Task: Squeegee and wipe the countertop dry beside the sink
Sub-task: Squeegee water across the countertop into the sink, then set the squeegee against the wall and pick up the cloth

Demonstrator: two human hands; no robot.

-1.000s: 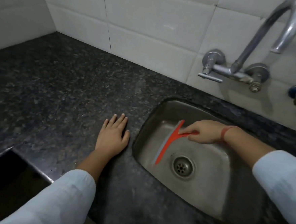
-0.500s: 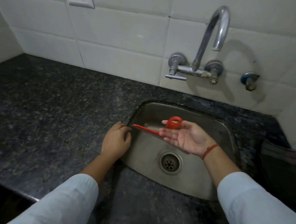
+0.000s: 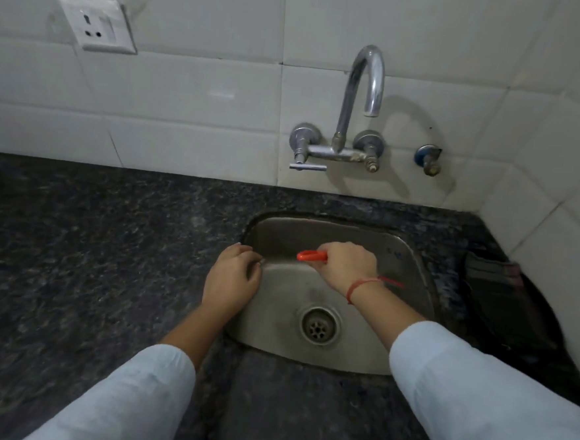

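Observation:
My right hand (image 3: 345,266) hovers over the steel sink (image 3: 412,262) and is shut on a red squeegee (image 3: 312,255). Only the red loop end of its handle sticks out to the left of my fist; the blade is hidden. My left hand (image 3: 231,281) rests on the sink's left rim with its fingers curled loosely and nothing in it. The dark speckled granite countertop (image 3: 90,257) stretches to the left of the sink. A drain (image 3: 319,325) sits in the basin below my hands.
A chrome wall tap (image 3: 359,97) arches over the sink's back. A small valve (image 3: 428,159) sits to its right. A wall socket (image 3: 96,22) is on the tiles at upper left. A dark folded cloth (image 3: 491,271) lies on the counter at the right corner.
My right hand has turned from palm up and open to palm down, closing around the squeegee handle. My left hand stays at the sink's left rim. My view has tilted up toward the wall.

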